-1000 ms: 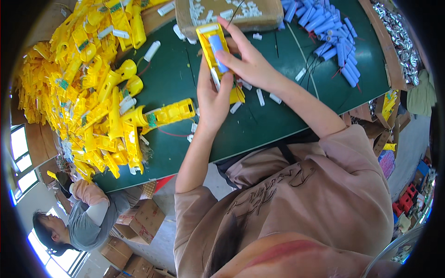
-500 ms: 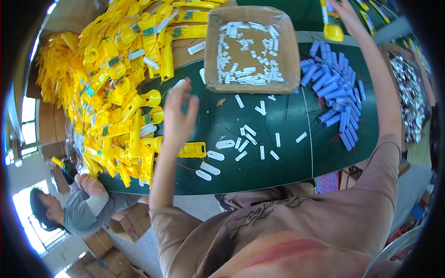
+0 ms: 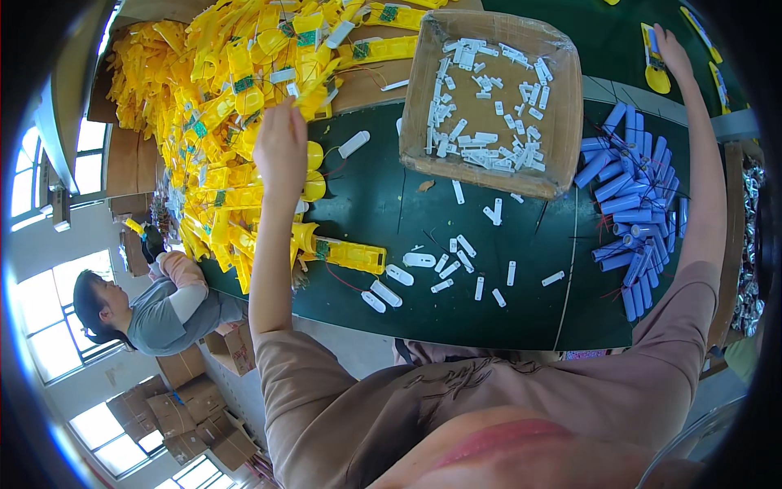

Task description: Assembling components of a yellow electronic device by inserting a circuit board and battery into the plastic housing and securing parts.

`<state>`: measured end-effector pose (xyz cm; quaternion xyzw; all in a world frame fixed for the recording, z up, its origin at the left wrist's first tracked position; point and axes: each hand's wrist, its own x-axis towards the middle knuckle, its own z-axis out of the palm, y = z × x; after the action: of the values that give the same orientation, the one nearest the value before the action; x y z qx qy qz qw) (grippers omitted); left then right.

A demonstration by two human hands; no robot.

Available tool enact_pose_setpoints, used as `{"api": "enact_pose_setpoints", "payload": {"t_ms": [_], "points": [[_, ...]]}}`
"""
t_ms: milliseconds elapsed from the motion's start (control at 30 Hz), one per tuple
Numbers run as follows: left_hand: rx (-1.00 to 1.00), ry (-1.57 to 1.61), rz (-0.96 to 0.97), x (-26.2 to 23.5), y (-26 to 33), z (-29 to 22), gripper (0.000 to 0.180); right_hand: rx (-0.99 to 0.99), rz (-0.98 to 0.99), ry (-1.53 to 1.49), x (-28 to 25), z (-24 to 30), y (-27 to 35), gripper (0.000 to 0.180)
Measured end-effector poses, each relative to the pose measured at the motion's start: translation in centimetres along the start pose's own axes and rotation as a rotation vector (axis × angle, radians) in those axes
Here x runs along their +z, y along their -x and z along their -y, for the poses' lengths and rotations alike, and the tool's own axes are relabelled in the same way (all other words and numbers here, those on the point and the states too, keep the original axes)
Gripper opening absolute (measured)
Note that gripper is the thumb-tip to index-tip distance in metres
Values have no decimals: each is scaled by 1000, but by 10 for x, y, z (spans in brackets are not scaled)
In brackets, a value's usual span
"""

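Note:
My left hand is closed at the edge of a large heap of yellow plastic housings, many with small green circuit boards. Its fingers pinch a yellow plastic housing, blurred by motion. At the far right, my right hand has its fingers stretched out beside a yellow housing with a blue battery in it, which lies on the green table. Below my right hand is a pile of blue cylindrical batteries with thin wires.
A cardboard box holding small white plastic pieces stands mid-table. Loose white pieces and white oval covers lie nearer me. More yellow housings lie far right. A person sits at the left; a box of shiny silver parts stands right.
My left hand has moved away from a white cover and up to the yellow heap, taking a yellow housing. My right hand has set its battery-filled housing down and let go. The view has shifted.

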<state>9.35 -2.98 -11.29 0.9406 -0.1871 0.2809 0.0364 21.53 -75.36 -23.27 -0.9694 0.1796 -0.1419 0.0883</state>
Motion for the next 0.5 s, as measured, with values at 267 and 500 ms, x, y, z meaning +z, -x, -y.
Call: {"api": "enact_pose_setpoints", "payload": {"t_ms": [267, 500], "points": [[-298, 535, 22, -110, 15, -9, 19, -511, 70, -630, -158, 259, 191, 38], [-184, 795, 155, -178, 30, -41, 24, -1101, 275, -907, -179, 395, 323, 46]]}}
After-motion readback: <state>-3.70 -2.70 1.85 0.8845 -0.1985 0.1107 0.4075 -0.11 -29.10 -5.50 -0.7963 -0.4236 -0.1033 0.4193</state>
